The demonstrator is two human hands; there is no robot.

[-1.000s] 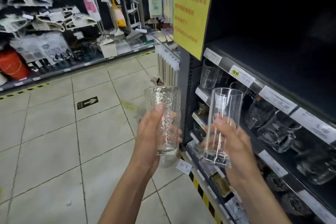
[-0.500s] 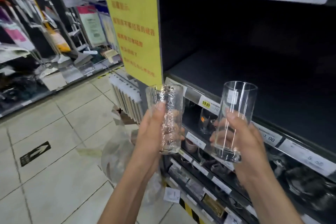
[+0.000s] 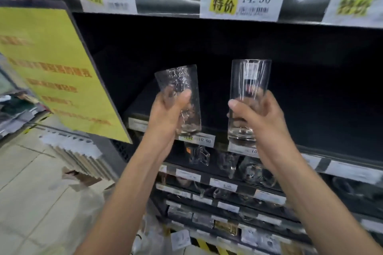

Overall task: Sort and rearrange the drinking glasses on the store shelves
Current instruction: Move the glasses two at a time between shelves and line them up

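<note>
The person has lifted both glasses from the level of the lower racks up to the mouth of the dark shelf [image 3: 323, 130], and the view has swung from the aisle onto that bay. The left hand [image 3: 165, 114] grips the textured glass [image 3: 180, 87] low on its body, thumb across the near side and fingers curled round the far side. This glass leans slightly to the left. The right hand [image 3: 261, 118] clamps the smooth glass [image 3: 248, 78] the same way, near its thick base, and holds it upright. The 2 glasses are side by side but apart, in the air just in front of the shelf's front edge, and neither rests on it. This shelf is probably the chosen place, with setting down the likely next step. Below, mugs [image 3: 199, 155] crowd the lower shelf.
</note>
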